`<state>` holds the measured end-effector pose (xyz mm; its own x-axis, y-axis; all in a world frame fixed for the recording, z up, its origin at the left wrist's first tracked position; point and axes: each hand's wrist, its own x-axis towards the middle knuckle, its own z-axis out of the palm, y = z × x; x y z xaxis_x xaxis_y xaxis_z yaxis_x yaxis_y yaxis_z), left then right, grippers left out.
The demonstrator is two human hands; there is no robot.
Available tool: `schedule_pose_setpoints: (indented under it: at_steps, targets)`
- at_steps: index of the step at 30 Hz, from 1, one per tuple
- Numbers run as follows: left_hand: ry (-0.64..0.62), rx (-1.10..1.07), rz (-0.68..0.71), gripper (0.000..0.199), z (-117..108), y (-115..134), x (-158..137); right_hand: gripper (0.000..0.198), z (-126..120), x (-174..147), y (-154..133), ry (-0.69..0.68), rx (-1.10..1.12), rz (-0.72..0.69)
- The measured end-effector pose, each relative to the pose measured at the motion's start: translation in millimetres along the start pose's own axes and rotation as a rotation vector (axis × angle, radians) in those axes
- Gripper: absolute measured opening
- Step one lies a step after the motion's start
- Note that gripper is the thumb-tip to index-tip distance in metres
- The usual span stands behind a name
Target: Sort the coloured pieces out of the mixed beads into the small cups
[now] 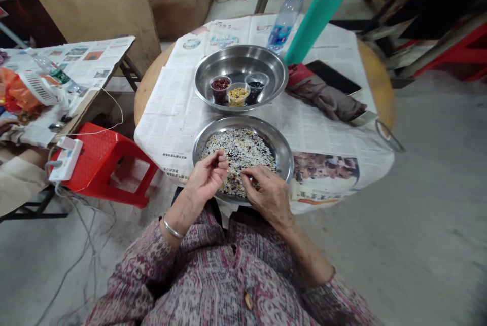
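A steel bowl (pixel 283 143) near my lap holds mixed grains (pixel 243 146), mostly white with dark, yellow and reddish bits. Over its left front part is my left hand (pixel 207 176), palm turned inward and fingers curled together; whatever lies in them is hidden. My right hand (pixel 268 191) reaches over the front right of the bowl, thumb and forefinger pinched close above the grains. Behind stands a larger steel basin (pixel 201 80) with three clear plastic cups: one of dark red beans (pixel 220 84), one of yellow grains (pixel 238 94), one of black beans (pixel 256 85).
Newspaper (pixel 163 113) covers the round table. Behind the basin stand a water bottle (pixel 283 19) and a tall teal object (pixel 323 11). A folded umbrella (pixel 327 95) and a dark flat device (pixel 333 76) lie right. A red stool (pixel 102 164) with a power strip (pixel 66 158) stands left, beside another person.
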<state>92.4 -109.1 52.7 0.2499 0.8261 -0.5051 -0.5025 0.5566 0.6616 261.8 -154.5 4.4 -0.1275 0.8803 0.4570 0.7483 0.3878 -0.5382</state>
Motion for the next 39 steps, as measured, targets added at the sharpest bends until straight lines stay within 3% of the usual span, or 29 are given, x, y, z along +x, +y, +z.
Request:
schedule_pose_setpoints:
  at_steps: [13,39]
  targets:
    - [0.073,-0.508,-0.219,0.034,15.9,3.6,-10.6,0.012,3.1,-1.2,1.9,0.032,0.017,-0.076]
    - [0.064,-0.536,-0.234,0.032,15.0,1.8,-1.8,0.010,3.1,0.0,2.6,0.046,-0.003,-0.091]
